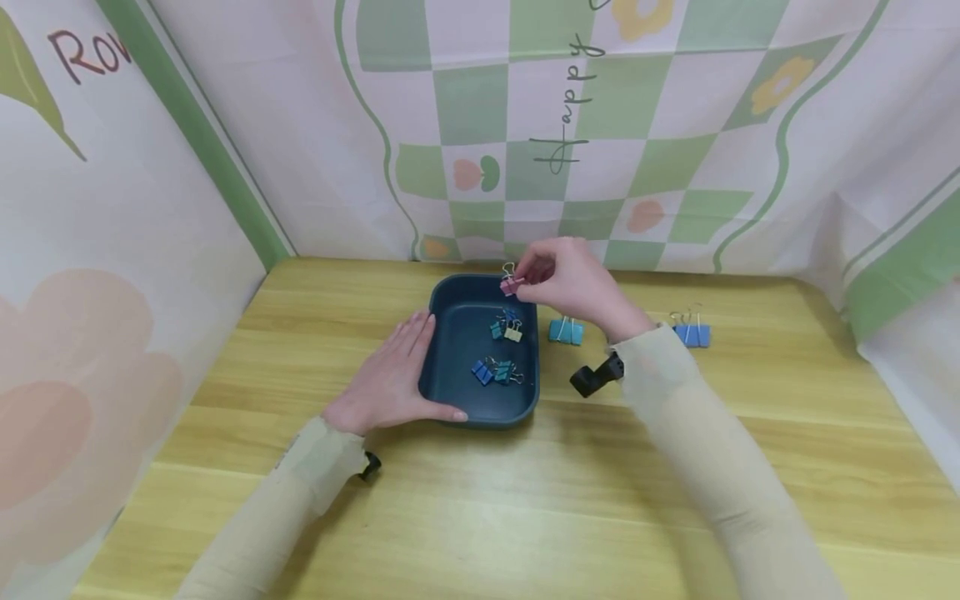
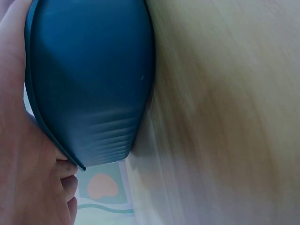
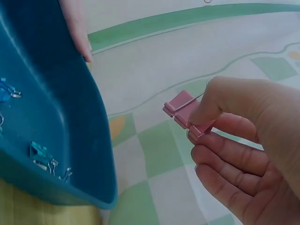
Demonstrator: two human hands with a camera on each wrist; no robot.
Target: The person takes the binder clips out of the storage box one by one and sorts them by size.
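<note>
In the head view, my right hand [image 1: 573,283] pinches a pink binder clip [image 1: 510,286] above the far right corner of a dark teal tray [image 1: 536,392]. The right wrist view shows that pink binder clip [image 3: 185,110] between thumb and fingers, one wire handle visible. My left hand [image 1: 397,375] lies along the tray's left side, fingers extended against the rim and thumb at the near edge. Inside the tray are several small binder clips: a pale yellow clip [image 1: 513,333] among blue and teal ones, and a blue clip [image 1: 482,372] beside a teal clip [image 1: 506,372].
Just right of the tray, a larger teal binder clip [image 1: 566,332] stands on the wooden table [image 1: 465,517]. Farther right are blue binder clips [image 1: 693,335], partly hidden by my right sleeve. A patterned cloth [image 1: 468,108] hangs behind the table.
</note>
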